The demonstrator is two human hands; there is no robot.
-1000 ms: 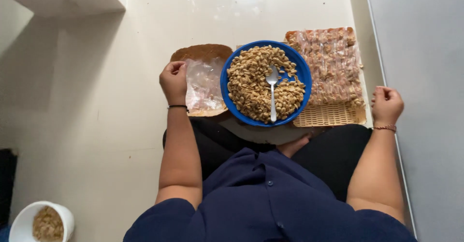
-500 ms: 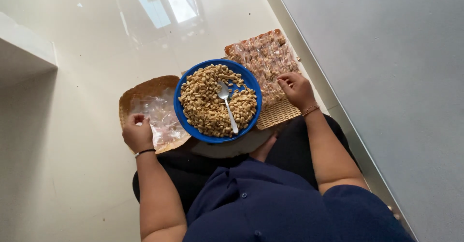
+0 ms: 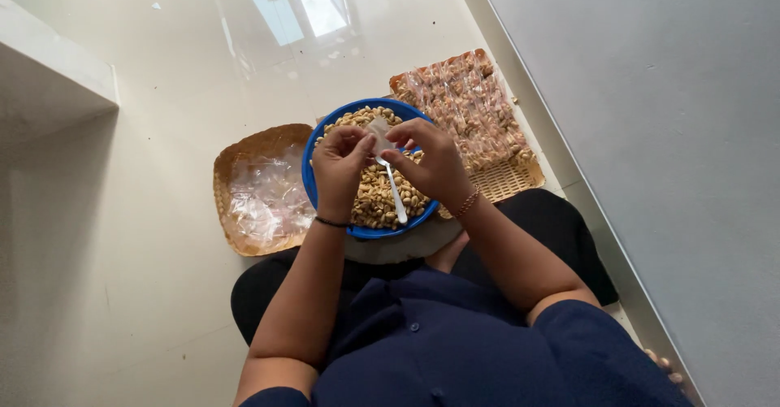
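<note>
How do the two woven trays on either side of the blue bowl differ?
The left woven tray is rounded, with upturned edges, while the right woven tray is flat and rectangular. The left one holds a loose heap of clear, empty-looking plastic wrappers; the right one carries neat rows of small filled packets. The left shows much bare weave; the right is almost covered. Both are tan basketwork on the glossy floor, flanking the blue bowl.

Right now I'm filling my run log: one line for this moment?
left hand + right hand: pinch small clear bag | over blue bowl of peanuts | spoon in bowl
</note>
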